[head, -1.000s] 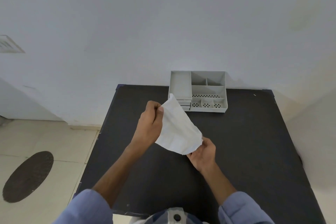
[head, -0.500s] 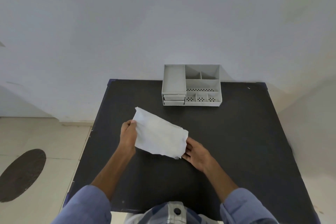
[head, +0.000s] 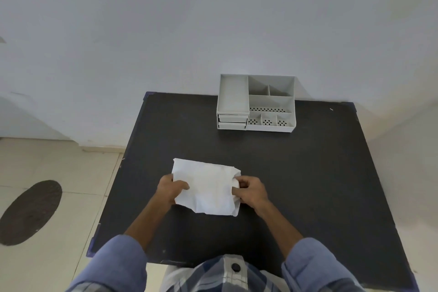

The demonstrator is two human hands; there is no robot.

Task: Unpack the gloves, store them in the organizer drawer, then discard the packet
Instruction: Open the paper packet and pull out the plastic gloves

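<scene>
Packet point(head: 206, 187) lowered, flatter over table point(head: 308, 173); left hand point(head: 169, 188) grips left edge; right hand point(head: 248, 191) pinches right edge.

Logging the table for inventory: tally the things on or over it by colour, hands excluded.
White: 1, the packet, held by the left hand and right hand.
Grey: 1, the organizer.
Total: 2.

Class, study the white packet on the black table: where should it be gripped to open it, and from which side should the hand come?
Probably at its short ends. The packet lies flat with its long side across the person, so each end faces a hand. The left hand steadies the left end from the left; the right hand pinches the crumpled right end from the right. That thin edge suits a fingertip grip for tearing.
</scene>
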